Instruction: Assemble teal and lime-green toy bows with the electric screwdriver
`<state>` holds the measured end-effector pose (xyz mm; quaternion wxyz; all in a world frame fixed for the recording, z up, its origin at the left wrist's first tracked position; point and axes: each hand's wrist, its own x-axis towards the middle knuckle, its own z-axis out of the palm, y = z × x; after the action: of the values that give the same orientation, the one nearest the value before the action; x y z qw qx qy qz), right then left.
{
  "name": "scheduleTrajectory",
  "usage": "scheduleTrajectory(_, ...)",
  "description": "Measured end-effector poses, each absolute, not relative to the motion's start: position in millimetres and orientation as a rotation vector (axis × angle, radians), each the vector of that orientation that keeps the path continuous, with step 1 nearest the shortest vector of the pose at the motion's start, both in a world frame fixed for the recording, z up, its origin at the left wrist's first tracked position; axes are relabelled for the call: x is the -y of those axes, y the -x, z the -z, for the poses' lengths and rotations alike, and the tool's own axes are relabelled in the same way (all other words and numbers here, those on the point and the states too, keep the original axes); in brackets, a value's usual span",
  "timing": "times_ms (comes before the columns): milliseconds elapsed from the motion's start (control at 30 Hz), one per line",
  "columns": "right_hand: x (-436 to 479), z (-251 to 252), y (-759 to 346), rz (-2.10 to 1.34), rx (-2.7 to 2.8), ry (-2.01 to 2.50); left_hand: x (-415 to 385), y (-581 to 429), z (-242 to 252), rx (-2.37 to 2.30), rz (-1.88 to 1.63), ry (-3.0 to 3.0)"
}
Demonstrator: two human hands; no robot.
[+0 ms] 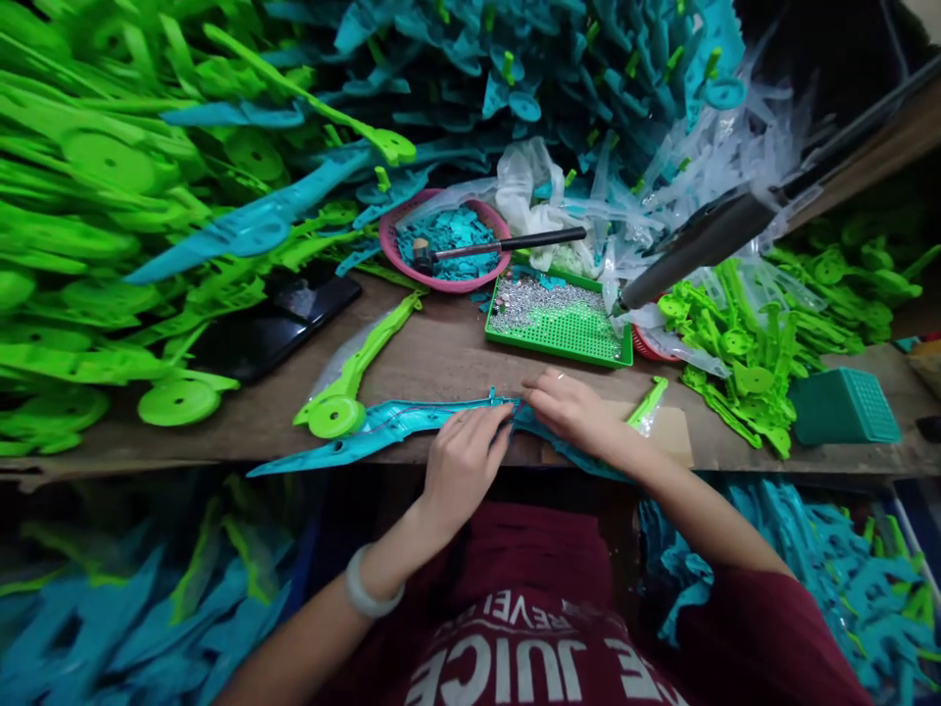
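Observation:
A long, curved blue plastic shell [397,420] lies open side up along the table's front edge, with a thin dark line, perhaps a wire, inside it. My left hand [467,453] rests over its middle, fingers bent and closed on it. From the other side my right hand [569,410], a ring on one finger, reaches in with fingertips pinched together by a small upright blue peg. What the right fingertips hold is hidden. A green plastic arm with a round disc [336,416] and a clear blade touches the shell's left part.
A green tray [563,348] holds many small metal screws. Behind it a hammer [544,238] lies across a pink basket [441,282] of blue bits. A dark powered screwdriver or rod [698,245] slants in from the right. Green and blue parts are heaped around; a phone [294,319] lies left.

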<state>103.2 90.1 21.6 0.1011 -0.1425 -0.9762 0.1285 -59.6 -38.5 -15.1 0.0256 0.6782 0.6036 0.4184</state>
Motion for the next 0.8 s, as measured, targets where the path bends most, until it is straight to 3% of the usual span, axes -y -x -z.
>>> scheduleTrajectory(167,-85,-12,-95,-0.217,2.777,0.526,42,60,17,-1.990,-1.167,-2.132)
scheduleTrajectory(567,-85,6,-92,-1.063,2.361,0.737,46,59,12,-2.159,-1.033,-2.030)
scheduleTrajectory(800,-93,3,-95,-1.005,2.483,0.670,40,59,9,-1.992,-1.121,-2.010)
